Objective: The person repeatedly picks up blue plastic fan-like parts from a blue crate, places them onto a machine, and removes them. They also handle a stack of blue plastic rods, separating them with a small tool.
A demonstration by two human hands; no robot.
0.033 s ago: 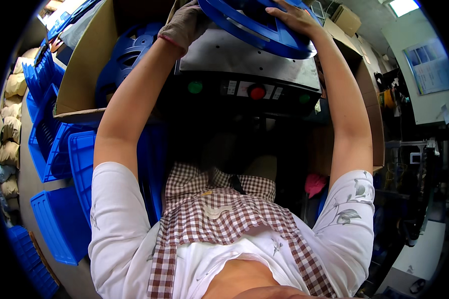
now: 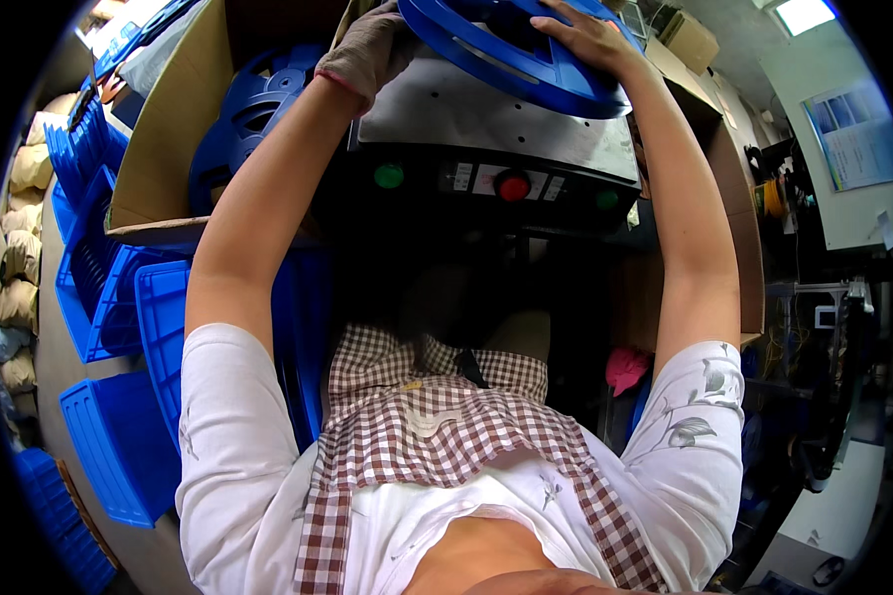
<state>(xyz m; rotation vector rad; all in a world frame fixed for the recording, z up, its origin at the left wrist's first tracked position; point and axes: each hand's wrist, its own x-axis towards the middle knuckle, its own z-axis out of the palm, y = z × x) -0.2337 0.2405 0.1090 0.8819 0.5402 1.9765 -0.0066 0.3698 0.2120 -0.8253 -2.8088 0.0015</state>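
Blue plastic formed the round openwork part (image 2: 506,81) over the grey metal machine top's (image 2: 417,109) right edge. The grey-gloved left hand (image 2: 369,55) and bare right hand (image 2: 597,42) met its rim, finger grip unclear to me; positioning looked underway, release not yet done.

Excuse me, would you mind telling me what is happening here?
A person has a round blue plastic piece on or just above a metal-topped machine, the bare right hand on it and the gloved left hand at its edge. To the left, a cardboard box holds more blue plastic parts.
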